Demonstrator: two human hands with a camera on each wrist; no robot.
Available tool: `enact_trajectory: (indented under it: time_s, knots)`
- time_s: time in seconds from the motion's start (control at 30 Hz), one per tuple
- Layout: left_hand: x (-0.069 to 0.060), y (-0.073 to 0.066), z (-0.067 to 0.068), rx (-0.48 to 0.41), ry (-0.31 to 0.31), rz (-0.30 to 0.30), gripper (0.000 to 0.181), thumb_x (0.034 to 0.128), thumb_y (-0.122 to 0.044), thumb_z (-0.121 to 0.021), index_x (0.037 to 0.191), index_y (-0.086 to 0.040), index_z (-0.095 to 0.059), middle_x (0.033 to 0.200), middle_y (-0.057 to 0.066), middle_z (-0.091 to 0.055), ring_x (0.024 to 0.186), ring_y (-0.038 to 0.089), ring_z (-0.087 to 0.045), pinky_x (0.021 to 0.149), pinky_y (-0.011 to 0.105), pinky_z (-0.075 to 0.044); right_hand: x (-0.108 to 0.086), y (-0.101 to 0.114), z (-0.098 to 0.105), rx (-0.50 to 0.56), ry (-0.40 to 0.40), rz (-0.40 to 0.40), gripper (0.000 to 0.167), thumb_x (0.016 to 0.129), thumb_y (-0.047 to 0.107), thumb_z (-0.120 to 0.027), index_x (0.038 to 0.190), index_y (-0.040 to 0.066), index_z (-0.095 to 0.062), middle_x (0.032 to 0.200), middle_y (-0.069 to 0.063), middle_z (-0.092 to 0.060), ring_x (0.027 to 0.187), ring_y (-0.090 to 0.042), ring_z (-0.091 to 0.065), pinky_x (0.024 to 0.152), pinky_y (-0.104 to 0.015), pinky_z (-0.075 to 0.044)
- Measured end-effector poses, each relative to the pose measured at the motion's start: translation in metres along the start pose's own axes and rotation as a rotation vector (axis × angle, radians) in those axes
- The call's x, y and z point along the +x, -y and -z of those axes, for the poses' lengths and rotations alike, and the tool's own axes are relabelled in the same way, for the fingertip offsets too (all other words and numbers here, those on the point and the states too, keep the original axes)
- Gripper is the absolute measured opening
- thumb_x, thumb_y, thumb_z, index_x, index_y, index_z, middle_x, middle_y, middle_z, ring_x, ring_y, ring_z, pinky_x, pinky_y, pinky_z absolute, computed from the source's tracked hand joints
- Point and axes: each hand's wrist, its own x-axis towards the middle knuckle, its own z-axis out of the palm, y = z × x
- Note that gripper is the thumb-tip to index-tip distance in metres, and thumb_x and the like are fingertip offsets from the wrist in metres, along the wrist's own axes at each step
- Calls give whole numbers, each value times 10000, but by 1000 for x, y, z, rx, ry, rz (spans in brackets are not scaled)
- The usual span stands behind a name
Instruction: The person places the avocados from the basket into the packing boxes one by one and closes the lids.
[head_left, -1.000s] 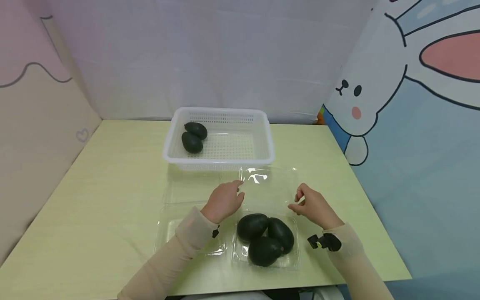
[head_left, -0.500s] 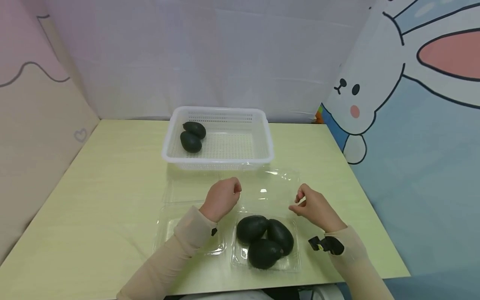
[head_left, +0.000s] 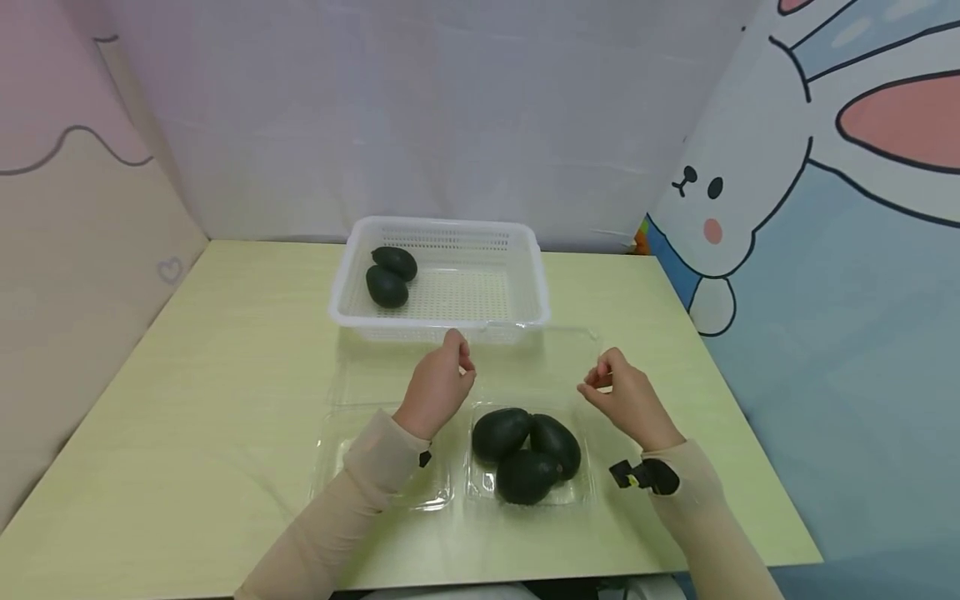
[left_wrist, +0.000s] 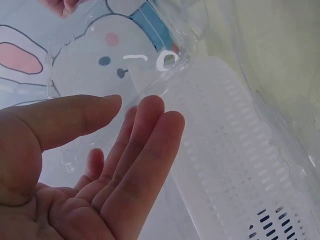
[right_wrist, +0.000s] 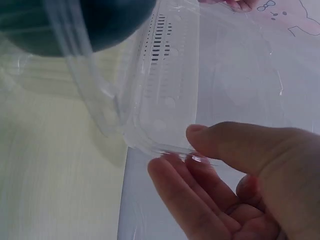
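Note:
Three dark green avocados (head_left: 527, 477) lie together in the bottom half of a clear plastic clamshell box (head_left: 584, 492) near the table's front. Its see-through lid (head_left: 536, 358) is raised between both hands. My right hand (head_left: 632, 402) pinches the lid's right rim between thumb and fingertips, plain in the right wrist view. At the lid's left side is my left hand (head_left: 437, 389), thumb and bent fingers around the rim; in the left wrist view the thin plastic is hard to trace between them. Both wrists wear small dark cameras.
Behind the lid stands a white perforated basket (head_left: 442, 323) with two avocados (head_left: 387, 287) in its left end. Left of the filled box lies another clear clamshell (head_left: 324, 467), opened flat and partly under the left forearm. Walls rise at the back and both sides.
Both hands have moved slightly up and away from the body, and the lid has risen. The box with its avocados has shifted toward the basket. The left fingers have drawn together.

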Motion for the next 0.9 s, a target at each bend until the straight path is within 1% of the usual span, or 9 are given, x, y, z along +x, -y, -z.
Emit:
enact_trajectory:
  time_s: [0.1, 0.2, 0.33, 0.43, 0.53, 0.67, 0.73, 0.8, 0.9]
  knots:
    - [1, -2, 3, -71, 6, 41, 254, 887, -25, -634, 1066, -42, -456, 928, 70, -675, 709, 196, -631, 579, 302, -478, 0, 2, 0, 12, -43, 1, 302, 867, 96, -713, 947, 61, -424, 937, -89, -667, 873, -274, -685, 665, -376, -550]
    - [0, -5, 7, -118, 7, 74, 291, 903, -65, -627, 1147, -49, -469, 981, 70, -680, 784, 204, -650, 638, 335, -525, -2, 6, 2, 36, -84, -5, 348, 877, 106, -704, 1086, 43, -434, 976, -110, -656, 899, -275, -681, 725, -423, -581]
    - [-5, -10, 14, -140, 2, 84, 291, 918, -133, -640, 1176, -67, -521, 1024, 71, -673, 830, 200, -649, 706, 360, -550, -6, 14, 8, 56, -113, -2, 487, 905, 172, -683, 1276, 24, -403, 1058, -145, -648, 952, -284, -667, 784, -449, -578]
    - [-11, -12, 16, -152, -3, 67, 300, 922, -214, -660, 1178, -100, -556, 1045, 70, -667, 843, 191, -653, 741, 365, -552, -12, 19, 13, 50, -113, -6, 526, 924, 278, -659, 1332, 49, -418, 1122, -136, -638, 1002, -278, -645, 814, -465, -568]
    - [-21, -14, 15, -170, -13, 45, 247, 943, -290, -631, 1126, -131, -587, 1033, 36, -659, 842, 174, -653, 756, 353, -552, -21, 23, 18, 38, -114, 0, 459, 949, 329, -615, 1287, 44, -490, 1147, -128, -626, 1032, -285, -625, 831, -489, -558]
    - [-35, -15, 14, -189, -29, 34, 172, 986, -318, -552, 988, -159, -617, 945, -39, -632, 849, 152, -644, 758, 339, -543, -32, 27, 22, 11, -138, 26, 300, 992, 303, -542, 1130, 42, -592, 1086, -110, -640, 1000, -279, -626, 797, -486, -560]
    - [-42, -15, 14, -187, -24, 25, 195, 998, -307, -530, 894, -159, -604, 868, -51, -605, 840, 153, -631, 753, 337, -531, -38, 29, 22, -7, -153, 40, 253, 1006, 291, -515, 1053, 64, -618, 1011, -79, -653, 901, -235, -627, 743, -426, -555]
    - [-48, -15, 14, -166, -14, 9, 234, 1001, -295, -525, 815, -163, -575, 812, -57, -574, 821, 150, -615, 738, 333, -519, -43, 30, 22, -31, -168, 55, 229, 1015, 272, -498, 980, 89, -632, 919, -45, -651, 782, -180, -596, 680, -360, -517]
    - [-55, -17, 14, -142, 29, 7, 267, 998, -301, -530, 762, -178, -548, 784, -75, -541, 779, 119, -573, 708, 300, -507, -48, 32, 20, -62, -182, 67, 247, 1024, 252, -479, 896, 116, -640, 827, 4, -635, 681, -122, -532, 628, -321, -466]
